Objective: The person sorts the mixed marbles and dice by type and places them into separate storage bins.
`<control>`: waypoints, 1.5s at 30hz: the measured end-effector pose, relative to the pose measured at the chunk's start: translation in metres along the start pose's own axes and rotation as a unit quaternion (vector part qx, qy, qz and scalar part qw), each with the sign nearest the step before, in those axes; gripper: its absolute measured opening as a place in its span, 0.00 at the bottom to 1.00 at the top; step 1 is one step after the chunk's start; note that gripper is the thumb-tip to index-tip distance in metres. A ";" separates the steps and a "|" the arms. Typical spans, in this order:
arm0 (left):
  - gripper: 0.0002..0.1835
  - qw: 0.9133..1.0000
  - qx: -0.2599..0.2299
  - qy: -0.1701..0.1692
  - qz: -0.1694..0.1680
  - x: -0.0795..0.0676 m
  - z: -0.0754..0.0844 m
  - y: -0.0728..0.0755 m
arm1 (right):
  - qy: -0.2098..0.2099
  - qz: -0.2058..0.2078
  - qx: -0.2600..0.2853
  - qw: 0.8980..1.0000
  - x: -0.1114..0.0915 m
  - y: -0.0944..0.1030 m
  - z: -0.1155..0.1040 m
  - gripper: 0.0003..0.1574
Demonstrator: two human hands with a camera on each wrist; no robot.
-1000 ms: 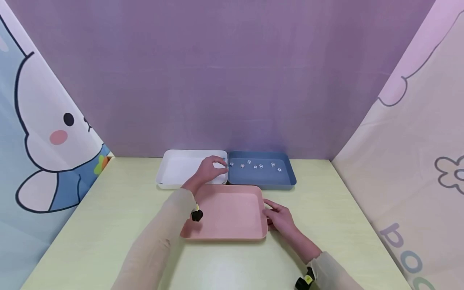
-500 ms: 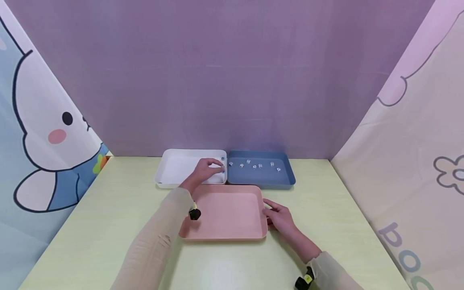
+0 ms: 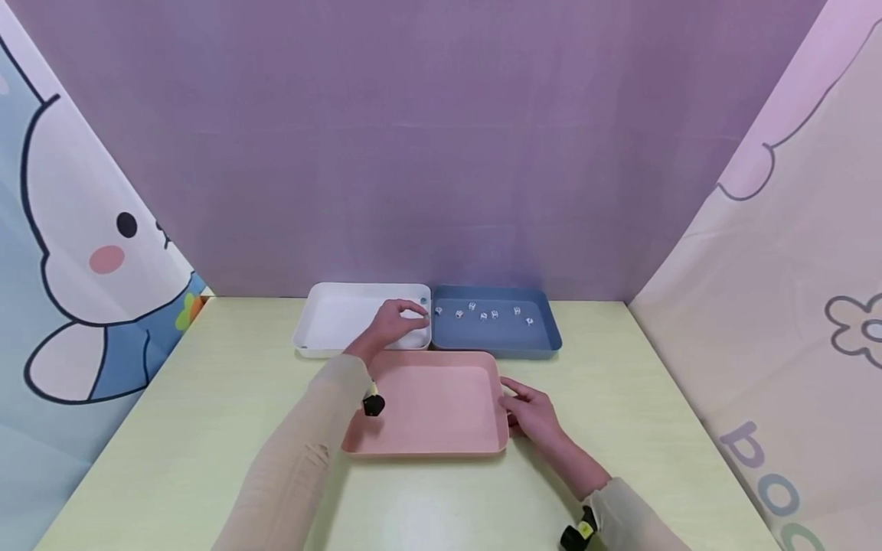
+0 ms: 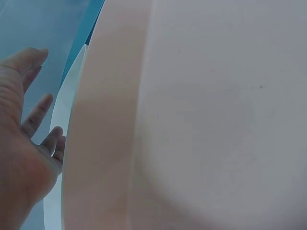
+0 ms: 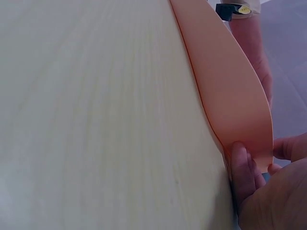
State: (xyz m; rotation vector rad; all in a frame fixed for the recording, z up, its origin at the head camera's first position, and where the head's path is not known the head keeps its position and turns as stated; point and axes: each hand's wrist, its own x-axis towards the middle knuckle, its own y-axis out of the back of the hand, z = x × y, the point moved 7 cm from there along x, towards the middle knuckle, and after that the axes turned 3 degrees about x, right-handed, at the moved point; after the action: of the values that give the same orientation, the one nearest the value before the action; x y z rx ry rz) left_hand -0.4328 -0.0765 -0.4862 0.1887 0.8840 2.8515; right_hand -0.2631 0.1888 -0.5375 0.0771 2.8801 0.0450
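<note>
My left hand point(image 3: 391, 323) reaches over the right end of the white tray point(image 3: 324, 298). Its thumb and index finger pinch a small bluish piece point(image 3: 426, 317), too small to make out well; the other fingers spread apart in the left wrist view. Another small blue piece point(image 3: 423, 301) lies just behind these fingertips in the white tray. At the near right, my right hand point(image 3: 534, 415) grips the side of the pink tray point(image 3: 441, 440). The right wrist view has fingers against the tray's outer wall point(image 5: 230, 81) and the thumb at its rim.
Right beside the white tray stands a blue tray point(image 3: 496, 344) with several small white dice point(image 3: 484, 315) scattered in it. Both back trays sit near the purple backdrop point(image 3: 441, 153). Printed cloths flank the pale wooden table point(image 3: 620, 367).
My left hand shifts slightly left from the trays' shared edge, then its fingertips come up with the bluish piece between them. The right hand and pink tray stay put.
</note>
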 end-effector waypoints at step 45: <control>0.17 0.970 0.226 -0.056 -0.071 -0.063 0.010 0.046 | 0.026 -0.003 -0.009 1.000 0.009 -0.007 -0.007 0.25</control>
State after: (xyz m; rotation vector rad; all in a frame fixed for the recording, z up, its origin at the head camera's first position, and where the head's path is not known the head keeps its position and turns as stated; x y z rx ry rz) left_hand -0.3746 -0.1201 -0.4567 0.3185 1.4447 2.4427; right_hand -0.2736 0.1818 -0.5327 0.0648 2.9307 0.0721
